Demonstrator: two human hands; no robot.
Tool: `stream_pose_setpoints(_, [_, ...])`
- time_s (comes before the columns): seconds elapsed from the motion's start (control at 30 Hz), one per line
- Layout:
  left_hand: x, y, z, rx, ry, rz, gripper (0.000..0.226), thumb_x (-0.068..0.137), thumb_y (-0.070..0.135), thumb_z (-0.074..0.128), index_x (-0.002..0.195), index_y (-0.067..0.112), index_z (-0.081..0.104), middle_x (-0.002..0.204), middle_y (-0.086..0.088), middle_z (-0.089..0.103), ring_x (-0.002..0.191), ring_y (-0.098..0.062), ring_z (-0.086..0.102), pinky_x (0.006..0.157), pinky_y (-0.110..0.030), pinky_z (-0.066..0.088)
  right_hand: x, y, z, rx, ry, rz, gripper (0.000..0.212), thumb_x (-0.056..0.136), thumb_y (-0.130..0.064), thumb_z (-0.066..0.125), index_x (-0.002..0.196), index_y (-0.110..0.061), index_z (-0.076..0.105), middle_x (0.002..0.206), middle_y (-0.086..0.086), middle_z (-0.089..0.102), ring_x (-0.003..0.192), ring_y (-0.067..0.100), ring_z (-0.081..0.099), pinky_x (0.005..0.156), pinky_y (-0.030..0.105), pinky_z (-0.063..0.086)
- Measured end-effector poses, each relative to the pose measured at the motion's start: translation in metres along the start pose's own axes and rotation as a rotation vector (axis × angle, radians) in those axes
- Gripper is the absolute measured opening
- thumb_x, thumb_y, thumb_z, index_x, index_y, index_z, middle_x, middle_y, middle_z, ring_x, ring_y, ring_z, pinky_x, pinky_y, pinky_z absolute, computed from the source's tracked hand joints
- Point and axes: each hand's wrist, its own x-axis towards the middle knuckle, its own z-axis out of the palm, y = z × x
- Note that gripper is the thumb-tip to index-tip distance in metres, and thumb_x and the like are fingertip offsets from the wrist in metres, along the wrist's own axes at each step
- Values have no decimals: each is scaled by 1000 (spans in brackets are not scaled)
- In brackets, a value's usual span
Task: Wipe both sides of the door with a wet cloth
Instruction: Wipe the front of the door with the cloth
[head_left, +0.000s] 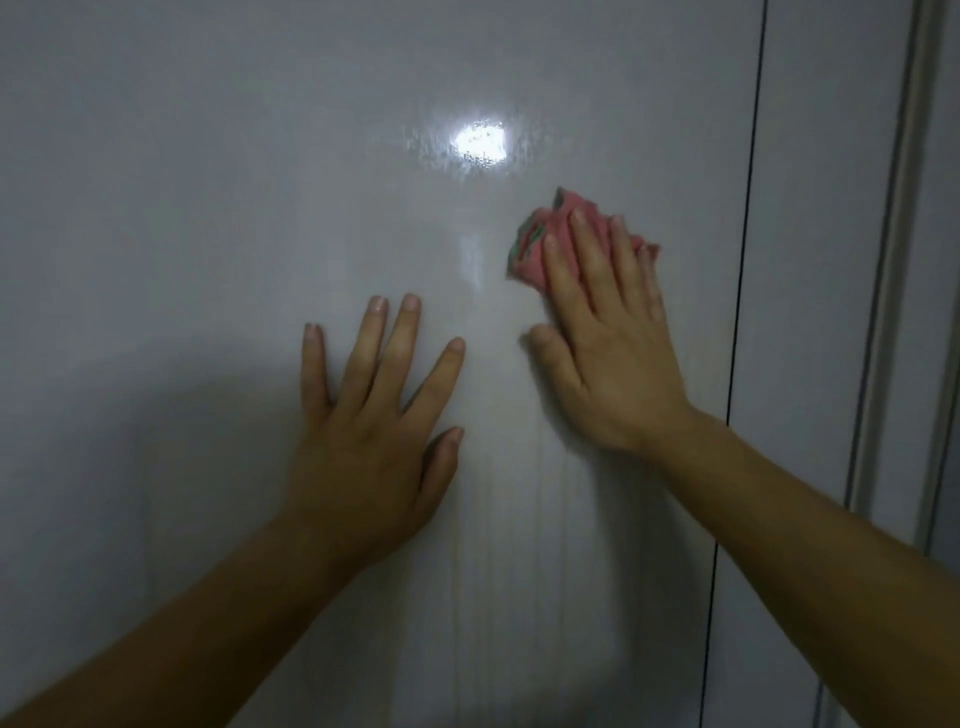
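The left hand (363, 441) lies flat on the door (208, 208) with its fingers spread wide, holding nothing and seemingly bracing the panel. The right hand (608, 353) is up and to the right of it, its fingers straight and close together, pressing a bunched pink cloth (535, 244) against the surface. The cloth sticks out beyond the fingertips and to their left, with a green edge showing, and it sits near the dark seam (748, 260) that runs down the right side of the door; pale trim (893, 260) stands beyond that. A bright reflection (480, 143) above the hands breaks into smears, and faint vertical streaks (519, 545) run down below them, so this face looks wet already. The cloth is soft, limp and light, and probably slick against such a glossy panel, so it likely needs the whole flat of the fingers on top of the wad to keep it from sliding out or unfolding. The door looks stiff and smooth, and may swing under pressure, which would suit the left palm steadying it. Only this one face is in view, so how the other side stands cannot be told
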Motion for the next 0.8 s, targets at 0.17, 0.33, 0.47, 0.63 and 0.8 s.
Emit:
stream_pose_setpoints(0.17, [-2,7,2,-7,14,-15,64,98,44,40,154,11,42,166,-27,17,154,-46,15,118,-72,11,-71,-4,17,-3,-60,-85,73,106,-53,27,164,-15,4,172,11,-2,158,34,-7,128,54,0])
stream_pose_setpoints(0.33, [8,26,3,-23,3,52,62,99,42,41,153,12,44,165,-26,19,154,-44,16,119,-69,13,-52,37,7,-11,-49,-20,69,107,-52,23,162,-23,-8,171,8,-10,158,31,-10,128,53,0])
stream_pose_setpoints(0.47, [22,49,6,-52,2,100,62,99,42,41,153,12,44,166,-24,21,155,-42,16,121,-66,14,-45,50,1,44,24,143,72,106,-51,24,162,-20,-10,170,6,-17,158,28,-14,128,49,-6])
stream_pose_setpoints(0.63, [29,67,12,-29,-40,149,62,100,43,39,154,14,42,166,-23,19,156,-40,14,121,-65,14,-113,49,20,14,-58,-54,70,107,-51,26,163,-20,-4,171,9,-6,158,35,-4,127,55,0])
stream_pose_setpoints(0.8, [43,82,15,-28,-12,158,62,99,43,40,154,13,43,167,-23,19,155,-41,16,121,-64,17,-51,100,-5,40,42,131,69,107,-49,22,163,-20,-6,172,9,-9,158,30,-11,128,53,-2])
